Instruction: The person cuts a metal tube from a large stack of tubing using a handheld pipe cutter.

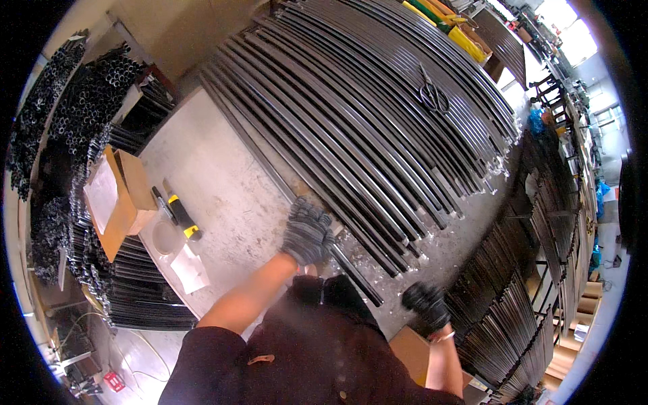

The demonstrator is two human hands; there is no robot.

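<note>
Both my hands wear dark grey knit gloves. My left hand (307, 231) is closed round a long dark metal tube (356, 275) at the near edge of the row of tubes. The tube's near end sticks out past that hand, toward my body. My right hand (426, 305) is a little to the right of this end, apart from it, above an open cardboard box (410, 347). Motion blurs its fingers, so I cannot make out whether it holds anything. Many similar tubes (337, 135) lie side by side across the table, beyond my left hand.
Black-handled scissors (434, 94) rest on the tubes. On the pale tabletop (223, 169) at left are a yellow-and-black utility knife (183, 217), a dark pen-like tool (164, 204), a tape roll (167, 237) and white paper (190, 268). Tube stacks (91, 101) stand left; more racks (499, 290) stand right.
</note>
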